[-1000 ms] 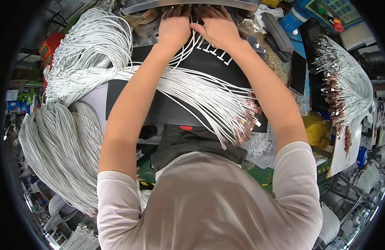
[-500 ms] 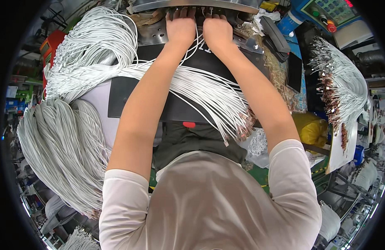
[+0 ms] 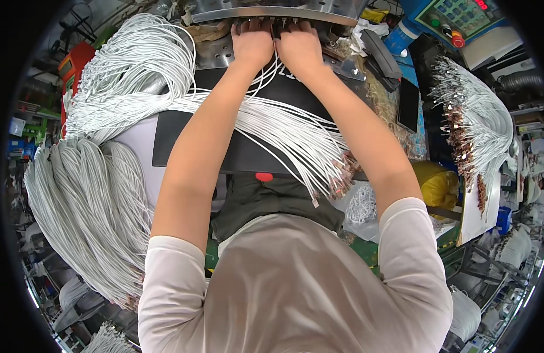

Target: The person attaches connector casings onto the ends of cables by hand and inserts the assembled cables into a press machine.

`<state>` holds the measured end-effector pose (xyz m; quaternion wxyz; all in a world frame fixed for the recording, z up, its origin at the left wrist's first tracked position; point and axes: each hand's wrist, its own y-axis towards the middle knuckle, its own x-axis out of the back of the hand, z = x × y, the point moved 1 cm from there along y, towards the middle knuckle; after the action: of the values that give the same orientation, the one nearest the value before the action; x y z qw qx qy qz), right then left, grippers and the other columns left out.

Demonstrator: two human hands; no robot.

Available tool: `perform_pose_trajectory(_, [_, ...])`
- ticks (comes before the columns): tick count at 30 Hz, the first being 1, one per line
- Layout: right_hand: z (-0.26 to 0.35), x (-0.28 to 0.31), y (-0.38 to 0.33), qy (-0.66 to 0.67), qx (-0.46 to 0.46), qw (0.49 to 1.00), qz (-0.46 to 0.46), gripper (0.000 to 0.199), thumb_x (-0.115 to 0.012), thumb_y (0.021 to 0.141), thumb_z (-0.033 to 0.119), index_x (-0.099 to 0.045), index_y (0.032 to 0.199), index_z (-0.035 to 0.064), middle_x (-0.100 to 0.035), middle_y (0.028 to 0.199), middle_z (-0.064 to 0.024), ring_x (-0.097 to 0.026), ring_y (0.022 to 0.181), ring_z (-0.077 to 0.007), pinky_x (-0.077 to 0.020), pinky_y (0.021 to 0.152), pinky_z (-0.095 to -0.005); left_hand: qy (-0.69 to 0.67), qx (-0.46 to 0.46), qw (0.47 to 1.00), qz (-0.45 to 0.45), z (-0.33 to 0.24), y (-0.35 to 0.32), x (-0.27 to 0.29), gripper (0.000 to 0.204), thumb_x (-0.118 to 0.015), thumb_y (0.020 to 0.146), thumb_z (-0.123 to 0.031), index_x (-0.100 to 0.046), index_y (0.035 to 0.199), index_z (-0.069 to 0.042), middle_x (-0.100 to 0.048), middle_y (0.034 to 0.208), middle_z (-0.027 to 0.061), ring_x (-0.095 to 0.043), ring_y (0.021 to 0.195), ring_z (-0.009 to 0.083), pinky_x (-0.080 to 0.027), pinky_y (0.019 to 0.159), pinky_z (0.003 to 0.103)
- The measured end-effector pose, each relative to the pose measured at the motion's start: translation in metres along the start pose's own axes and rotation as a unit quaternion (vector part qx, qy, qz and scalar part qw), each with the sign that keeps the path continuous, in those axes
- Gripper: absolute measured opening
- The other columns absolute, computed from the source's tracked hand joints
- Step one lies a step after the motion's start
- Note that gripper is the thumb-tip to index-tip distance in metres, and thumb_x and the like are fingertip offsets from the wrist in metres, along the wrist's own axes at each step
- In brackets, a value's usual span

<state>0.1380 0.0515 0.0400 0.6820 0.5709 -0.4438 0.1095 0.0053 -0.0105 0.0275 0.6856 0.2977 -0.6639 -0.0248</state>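
Both hands reach forward side by side to the metal fixture (image 3: 272,10) at the top of the bench: the left hand (image 3: 252,42) and right hand (image 3: 298,47) lie knuckles-up with fingers curled forward and pressed close together, their tips at a row of small connector ends under the fixture's lip (whether they actually pinch a wire end I cannot tell, the tips being hidden). The wires (image 3: 284,126) in hand are thin white cables fanning back from the fingers across the black mat (image 3: 189,135) toward the person's right side, their plug ends bunched near the right elbow. Done well, I judge, this wants each end seated square in its slot, one at a time, with the loose strands kept from crossing. Counted: two hands, one fixture, one mat, three big bundles of white cable – one (image 3: 125,65) upper left, one (image 3: 89,217) hanging lower left, one (image 3: 478,123) at right; single strands are too many to count
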Motion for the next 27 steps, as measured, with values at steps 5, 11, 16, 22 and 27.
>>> perform_pose_trajectory(5, [0.001,-0.023,0.004,0.018,-0.03,0.999,0.021,0.022,-0.074,0.075,0.014,-0.078,0.093,0.0019,-0.074,0.095,-0.018,-0.067,0.1,-0.0373,-0.0539,0.089,-0.0462,-0.007,0.015,1.0,-0.016,-0.001,0.004,-0.008,0.056,-0.06,0.096,-0.026,-0.052,0.152,-0.021,-0.046,0.158,0.0105,-0.046,0.144,0.0319,-0.021,0.125,0.065])
perform_pose_trajectory(11, [-0.014,-0.006,-0.003,0.027,-0.031,0.996,-0.08,0.023,-0.069,0.084,0.017,-0.076,0.101,0.0038,-0.073,0.09,-0.0168,-0.068,0.092,-0.0375,-0.0528,0.092,-0.0467,0.032,0.024,0.999,-0.004,-0.006,0.004,-0.015,0.054,-0.055,0.1,-0.024,-0.05,0.153,-0.019,-0.047,0.157,0.0119,-0.047,0.144,0.0323,-0.019,0.124,0.067])
perform_pose_trajectory(16, [-0.01,-0.012,-0.009,0.004,-0.081,0.996,0.022,0.031,-0.067,0.084,0.012,-0.074,0.112,-0.0007,-0.074,0.099,-0.0205,-0.07,0.096,-0.0378,-0.0564,0.09,-0.0447,0.019,0.026,0.999,-0.012,-0.002,0.003,-0.02,0.052,-0.051,0.102,-0.024,-0.049,0.154,-0.017,-0.048,0.156,0.0135,-0.046,0.145,0.0336,-0.02,0.124,0.067])
perform_pose_trajectory(22, [-0.012,0.017,-0.005,0.058,-0.096,0.993,0.044,0.038,-0.067,0.094,0.021,-0.069,0.125,-0.0015,-0.073,0.108,-0.022,-0.069,0.103,-0.0379,-0.0565,0.09,-0.0444,-0.054,-0.032,0.993,-0.096,-0.014,-0.032,0.033,0.047,-0.053,0.102,-0.019,-0.055,0.148,-0.014,-0.05,0.154,0.0178,-0.044,0.146,0.0384,-0.023,0.122,0.067])
perform_pose_trajectory(27, [-0.066,0.143,-0.111,0.286,-0.192,0.938,-0.018,0.032,-0.068,0.1,0.022,-0.072,0.126,0.0042,-0.074,0.103,-0.014,-0.072,0.094,-0.0272,-0.0544,0.089,-0.035,-0.564,0.107,0.796,0.19,0.017,-0.192,0.132,0.031,-0.066,0.103,-0.026,-0.07,0.116,0.002,-0.074,0.1,0.0139,-0.072,0.097,0.0302,-0.054,0.085,0.036])
